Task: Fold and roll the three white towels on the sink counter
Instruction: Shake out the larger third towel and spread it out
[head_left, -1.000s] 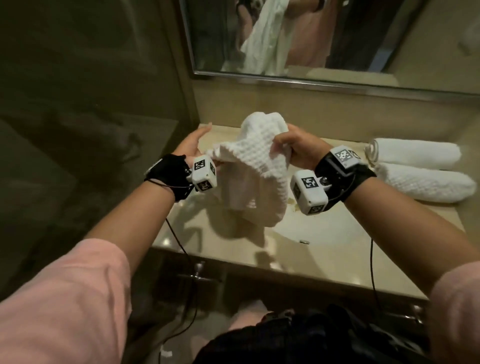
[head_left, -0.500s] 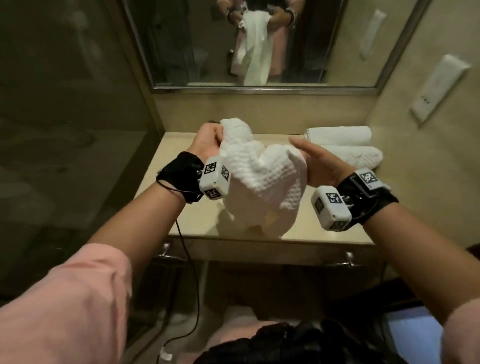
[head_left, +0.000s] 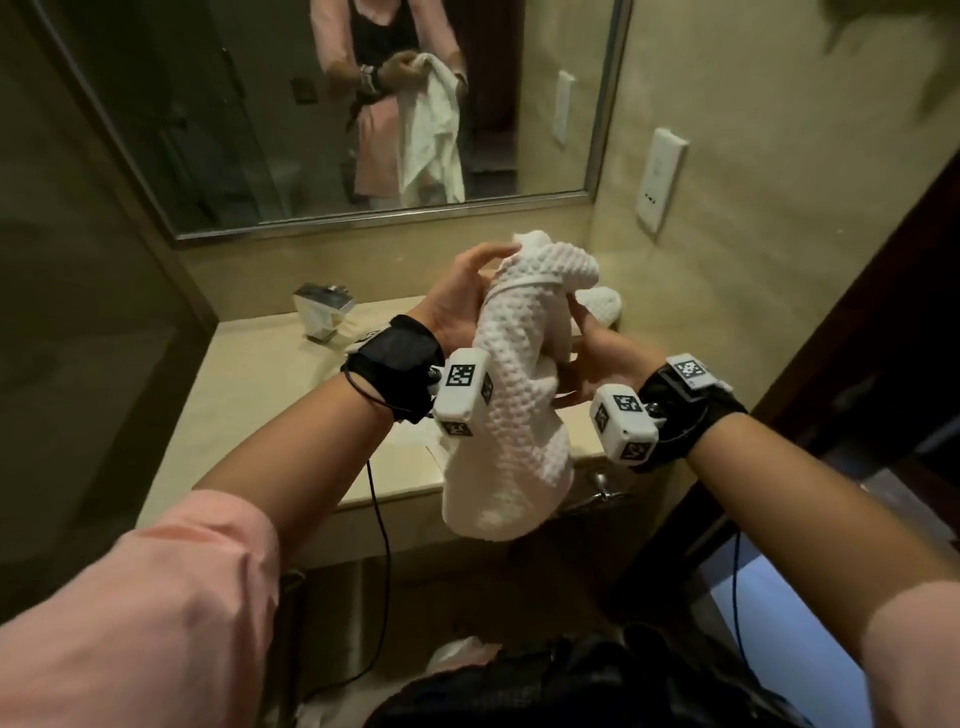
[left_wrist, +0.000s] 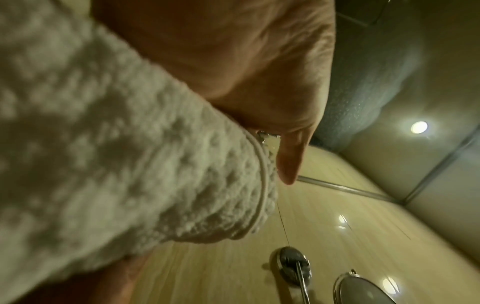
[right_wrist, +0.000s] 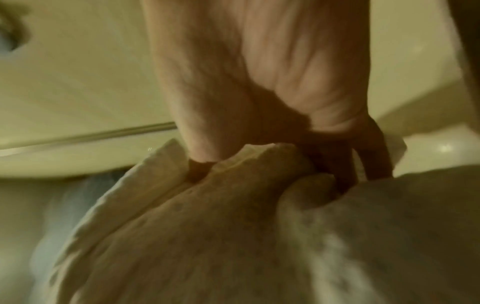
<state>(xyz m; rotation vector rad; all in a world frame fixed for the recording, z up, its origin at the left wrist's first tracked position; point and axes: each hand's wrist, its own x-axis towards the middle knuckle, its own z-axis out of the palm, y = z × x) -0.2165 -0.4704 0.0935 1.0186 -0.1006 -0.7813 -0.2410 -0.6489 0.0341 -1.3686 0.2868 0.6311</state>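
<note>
Beige stone forms the desk, which carries a chrome faucet near its back edge, below a wall mirror.

Status of the work piece: one white waffle-weave towel is held in the air above the front edge of the desk, toward its right end. It hangs bunched and crumpled, with no clean fold line and no roll started.

Hand state:
- Left hand cups the upper part of the towel, fingers bent around the cloth near its hemmed edge.
- Right hand grips the cloth from the other side; the right wrist view shows fingers pinching gathered folds.

Completed work: a rolled white towel is partly visible at the back right corner of the desk, behind the held towel. Whether a second finished roll lies beside it cannot be determined, as the held towel blocks that area.

Assessment: at least one towel appears done. The towel in hand likely requires the full sequence: spread flat, fold, roll, then place beside the finished roll.
</note>
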